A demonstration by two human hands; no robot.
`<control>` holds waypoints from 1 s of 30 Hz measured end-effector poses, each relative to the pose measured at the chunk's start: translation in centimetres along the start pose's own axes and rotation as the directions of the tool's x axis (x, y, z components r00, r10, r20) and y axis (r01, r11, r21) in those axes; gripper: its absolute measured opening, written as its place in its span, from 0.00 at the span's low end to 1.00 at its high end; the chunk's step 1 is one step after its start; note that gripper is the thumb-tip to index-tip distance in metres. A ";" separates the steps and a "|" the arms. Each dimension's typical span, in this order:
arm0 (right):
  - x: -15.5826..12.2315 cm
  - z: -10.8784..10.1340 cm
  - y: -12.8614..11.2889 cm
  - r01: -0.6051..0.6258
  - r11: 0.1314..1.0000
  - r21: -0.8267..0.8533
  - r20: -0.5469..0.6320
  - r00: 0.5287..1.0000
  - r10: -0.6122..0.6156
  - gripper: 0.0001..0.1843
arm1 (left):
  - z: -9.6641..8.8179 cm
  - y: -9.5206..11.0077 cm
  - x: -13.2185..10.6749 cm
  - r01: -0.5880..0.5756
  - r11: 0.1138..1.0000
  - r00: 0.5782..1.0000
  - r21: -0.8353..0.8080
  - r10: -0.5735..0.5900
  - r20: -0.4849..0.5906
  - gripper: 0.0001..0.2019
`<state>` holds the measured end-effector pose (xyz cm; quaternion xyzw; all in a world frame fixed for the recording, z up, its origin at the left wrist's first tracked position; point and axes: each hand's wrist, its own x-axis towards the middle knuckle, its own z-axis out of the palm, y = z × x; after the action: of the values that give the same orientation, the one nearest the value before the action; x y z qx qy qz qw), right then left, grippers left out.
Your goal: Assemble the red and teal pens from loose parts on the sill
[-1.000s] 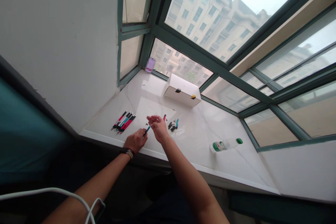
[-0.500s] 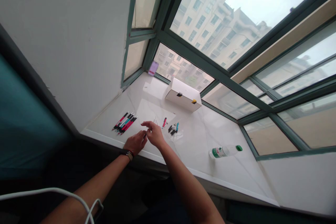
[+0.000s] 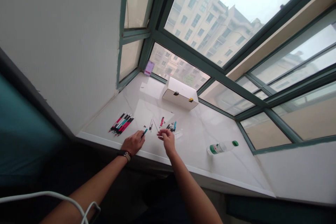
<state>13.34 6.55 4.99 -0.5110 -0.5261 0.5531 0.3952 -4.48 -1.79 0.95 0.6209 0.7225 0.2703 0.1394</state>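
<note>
My left hand [image 3: 133, 142], a band on its wrist, is closed around a blue pen barrel [image 3: 144, 132] that sticks out past the fingers. My right hand [image 3: 167, 139] has its fingertips pinched together at the lower end of a thin pen refill [image 3: 155, 125]. Ahead of both hands lie another slim refill [image 3: 151, 124] and a small dark piece. Beyond my right hand are a red pen barrel [image 3: 161, 122], a blue pen barrel [image 3: 175, 126] and several small black pen parts [image 3: 169, 127]. Left of my left hand, several red, blue and black pens [image 3: 121, 124] lie side by side.
A white box [image 3: 180, 94] stands at the back against the window. To the right, a clear plastic bottle [image 3: 222, 147] with a green cap lies on the white marbled sill [image 3: 194, 140]. A purple item [image 3: 149, 68] is in the far corner. A white cable [image 3: 47, 194] crosses the lower left.
My hands, close together before, are now apart. The right hand has moved right, with a thin refill at its fingertips. The blue barrel in my left hand now shows.
</note>
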 end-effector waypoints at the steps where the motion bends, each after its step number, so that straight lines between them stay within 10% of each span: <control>1: -0.4 -0.9 0.6 -0.009 0.999 -0.037 -0.006 1.000 0.009 0.08 | 0.0 0.0 0.0 0.003 1.000 1.000 0.002 -0.003 0.001 0.13; 12: -3.3 -4.9 6.7 0.200 0.704 -0.681 -0.064 0.942 -0.329 0.11 | 0.8 -0.2 0.0 0.004 1.000 0.999 0.020 -0.003 -0.043 0.16; 30: -4.1 -4.5 5.9 0.138 0.642 -0.755 -0.076 0.953 -0.294 0.10 | 1.3 -0.6 -0.5 -0.001 0.997 0.996 0.082 0.008 -0.084 0.16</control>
<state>19.03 2.51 0.09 -0.6109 -0.7218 0.1881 0.2655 -4.14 -2.03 -0.52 0.6156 0.7369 0.2669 0.0826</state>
